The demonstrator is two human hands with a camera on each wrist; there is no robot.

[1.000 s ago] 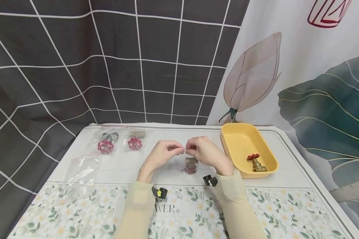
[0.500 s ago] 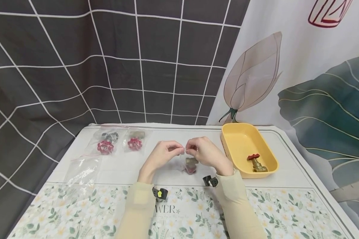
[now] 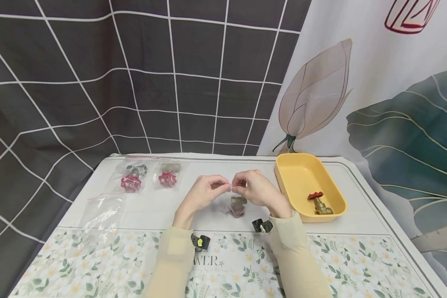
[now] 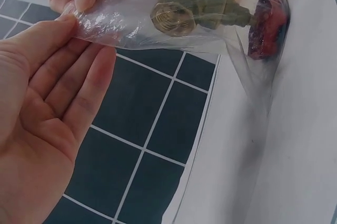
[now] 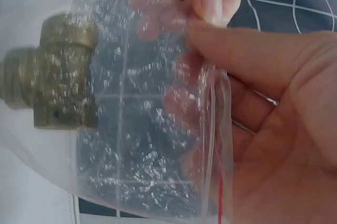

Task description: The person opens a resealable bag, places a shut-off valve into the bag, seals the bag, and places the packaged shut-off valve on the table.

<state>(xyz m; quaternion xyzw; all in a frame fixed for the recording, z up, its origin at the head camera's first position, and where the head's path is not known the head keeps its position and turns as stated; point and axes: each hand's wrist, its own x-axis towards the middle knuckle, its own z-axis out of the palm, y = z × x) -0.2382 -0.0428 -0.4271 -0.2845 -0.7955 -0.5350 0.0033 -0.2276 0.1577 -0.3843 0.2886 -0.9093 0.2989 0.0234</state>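
Over the middle of the table, my left hand (image 3: 200,193) and right hand (image 3: 258,189) meet fingertip to fingertip at the top of a clear zip bag (image 4: 118,21). Thumb and fingers of each hand pinch the bag's edge. Inside it hangs a brass gate valve (image 4: 202,8), its red handwheel (image 4: 267,24) down at the bag's bottom. In the right wrist view, the brass body (image 5: 66,71) shows through the plastic, and a red zip line (image 5: 220,182) runs beside my right fingers. Whether the bag's mouth is parted cannot be told.
A yellow tray (image 3: 292,174) at the right holds another valve (image 3: 320,205) with a red handwheel, out of its bag. Two bagged valves, one left (image 3: 132,178) and one beside it (image 3: 168,176), lie at the back left. Near them is a flat plastic bag (image 3: 103,213).
Both hands stay at the bag's edge. My left hand and wrist have shifted very slightly to the right; the valve in the bag hangs in nearly the same place.
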